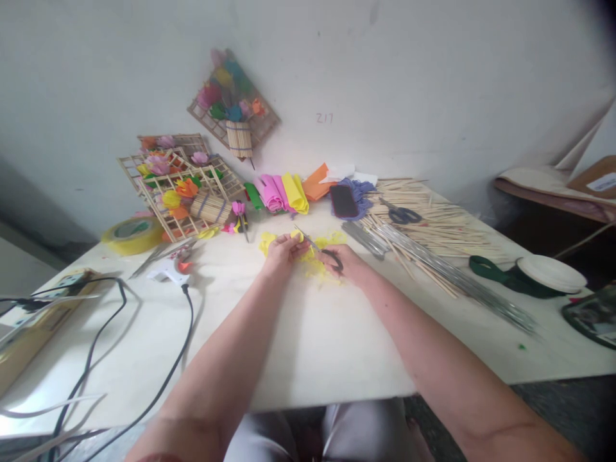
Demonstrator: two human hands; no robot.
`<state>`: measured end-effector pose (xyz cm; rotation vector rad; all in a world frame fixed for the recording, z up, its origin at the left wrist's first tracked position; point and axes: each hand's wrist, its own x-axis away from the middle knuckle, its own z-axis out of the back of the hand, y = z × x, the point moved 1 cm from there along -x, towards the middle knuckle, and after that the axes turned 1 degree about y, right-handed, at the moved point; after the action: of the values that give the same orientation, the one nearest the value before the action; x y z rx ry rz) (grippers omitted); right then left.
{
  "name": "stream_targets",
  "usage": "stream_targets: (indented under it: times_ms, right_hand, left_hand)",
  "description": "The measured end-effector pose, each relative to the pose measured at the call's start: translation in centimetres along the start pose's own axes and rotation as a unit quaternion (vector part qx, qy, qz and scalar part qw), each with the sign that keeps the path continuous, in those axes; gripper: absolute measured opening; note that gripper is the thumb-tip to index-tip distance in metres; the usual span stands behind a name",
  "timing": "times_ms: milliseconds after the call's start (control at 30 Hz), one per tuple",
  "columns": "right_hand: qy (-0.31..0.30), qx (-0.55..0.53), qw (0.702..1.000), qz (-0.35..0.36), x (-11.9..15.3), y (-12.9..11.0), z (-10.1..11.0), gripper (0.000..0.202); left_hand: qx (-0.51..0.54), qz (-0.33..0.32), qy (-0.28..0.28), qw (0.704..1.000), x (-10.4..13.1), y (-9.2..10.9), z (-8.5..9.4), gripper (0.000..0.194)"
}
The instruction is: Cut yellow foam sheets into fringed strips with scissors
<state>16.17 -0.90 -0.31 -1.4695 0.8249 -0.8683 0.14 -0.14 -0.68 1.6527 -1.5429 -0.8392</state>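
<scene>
In the middle of the white table, my left hand (283,251) is closed on a small piece of yellow crepe paper (297,236), pinched at the fingertips. My right hand (344,260) grips a pair of scissors (332,258) by the dark handles. The blades point up and left, close to the yellow piece; whether they touch it I cannot tell. Yellow paper scraps (315,273) lie under and around both hands. Behind them are folded yellow paper (294,192), pink paper rolls (273,194) and an orange sheet (317,183).
Stick lattices with paper flowers (168,186) stand back left, near a tape roll (132,234) and a white glue gun (168,273) with a black cord. Bamboo sticks (433,218), metal wires (462,282), other scissors (404,215), a phone (343,201) and green ribbon (510,279) lie right.
</scene>
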Motion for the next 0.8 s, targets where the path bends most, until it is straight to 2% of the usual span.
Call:
stream_targets:
  times_ms: [333,533,800]
  right_hand:
    - [0.013,0.012,1.000,0.013,-0.35,0.53,0.24,0.027]
    - [0.001,0.001,1.000,-0.006,-0.16,0.38,0.13,0.027]
    - [-0.024,-0.018,0.999,-0.015,-0.14,0.47,0.47,0.030]
  left_hand:
    - [-0.008,0.010,-0.011,1.000,0.06,0.06,-0.12,0.022]
    - [0.013,-0.003,0.021,1.000,-0.02,0.07,-0.18,0.021]
    - [0.004,0.000,0.002,1.000,0.00,0.08,-0.10,0.022]
